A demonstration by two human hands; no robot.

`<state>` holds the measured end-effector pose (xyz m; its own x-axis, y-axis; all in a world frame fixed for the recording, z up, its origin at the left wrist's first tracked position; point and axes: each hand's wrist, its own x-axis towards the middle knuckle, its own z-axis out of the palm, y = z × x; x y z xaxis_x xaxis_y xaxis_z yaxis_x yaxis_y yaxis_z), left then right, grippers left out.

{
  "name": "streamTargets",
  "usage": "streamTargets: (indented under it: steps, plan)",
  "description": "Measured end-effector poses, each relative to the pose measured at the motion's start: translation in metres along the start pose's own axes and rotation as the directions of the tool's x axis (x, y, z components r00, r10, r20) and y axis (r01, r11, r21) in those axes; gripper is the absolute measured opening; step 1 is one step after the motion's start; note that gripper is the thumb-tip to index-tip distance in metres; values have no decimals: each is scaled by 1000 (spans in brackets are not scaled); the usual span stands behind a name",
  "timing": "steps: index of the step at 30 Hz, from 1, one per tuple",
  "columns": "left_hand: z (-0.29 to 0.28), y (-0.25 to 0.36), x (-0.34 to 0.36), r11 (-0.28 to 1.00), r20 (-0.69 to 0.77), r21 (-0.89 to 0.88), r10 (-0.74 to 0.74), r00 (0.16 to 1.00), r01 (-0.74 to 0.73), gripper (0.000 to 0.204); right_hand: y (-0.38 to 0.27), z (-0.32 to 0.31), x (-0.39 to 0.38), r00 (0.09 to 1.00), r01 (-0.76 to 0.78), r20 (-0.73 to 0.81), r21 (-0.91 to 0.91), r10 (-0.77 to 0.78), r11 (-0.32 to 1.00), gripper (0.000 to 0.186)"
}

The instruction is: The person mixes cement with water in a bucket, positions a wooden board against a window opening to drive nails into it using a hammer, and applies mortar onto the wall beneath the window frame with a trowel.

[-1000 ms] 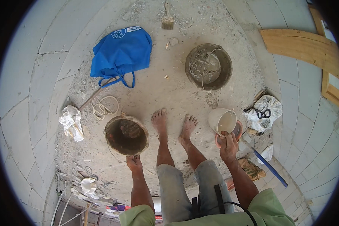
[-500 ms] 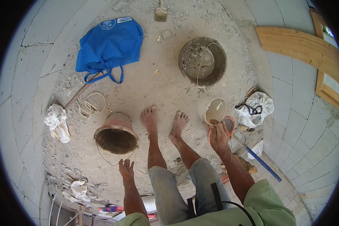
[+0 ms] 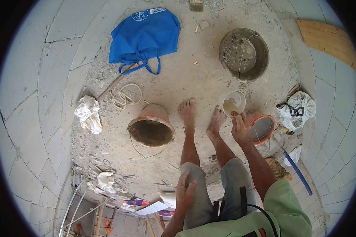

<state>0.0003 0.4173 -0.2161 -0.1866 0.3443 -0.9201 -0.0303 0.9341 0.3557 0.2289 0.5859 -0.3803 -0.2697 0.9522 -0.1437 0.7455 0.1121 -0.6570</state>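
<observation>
My right hand (image 3: 241,128) grips the rim of a small white plastic tub (image 3: 227,105), fingers closed on its near side. A little pale, murky liquid shows inside, and the tub hangs just above my right foot. Right beside that hand stands an orange bucket (image 3: 254,139) with greyish water and a thin wire handle. My left hand (image 3: 186,189) lies against the leg of my jeans, fingers apart and holding nothing. Left of my feet, a reddish, mud-stained bucket (image 3: 156,111) appears tilted, its dark mouth toward me and its wire handle drooping.
A mortar-crusted dark bucket (image 3: 264,65) stands far right, a blue cloth bag (image 3: 146,35) far left. Coiled hose (image 3: 124,96) and a white plastic bag (image 3: 88,112) lie left. Rightward are another white bag (image 3: 302,104) and a blue-handled tool (image 3: 294,166). Block walls (image 3: 23,138) enclose the floor.
The view has shifted, so the scene sits farther right. My right hand has carried the tub leftward, away from the orange bucket. My left hand has moved from near the reddish bucket onto my leg.
</observation>
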Motion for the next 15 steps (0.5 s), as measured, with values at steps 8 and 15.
streamTargets:
  steps: [8,15]
  plan:
    - [23,-8,15,830,16,526,208,978,-185,44,44,82,34,986,-56,156,3,55,998,31]
    - [24,-3,23,756,35,631,195,980,-173,41,49,167,69,957,67,281,9,-67,998,35]
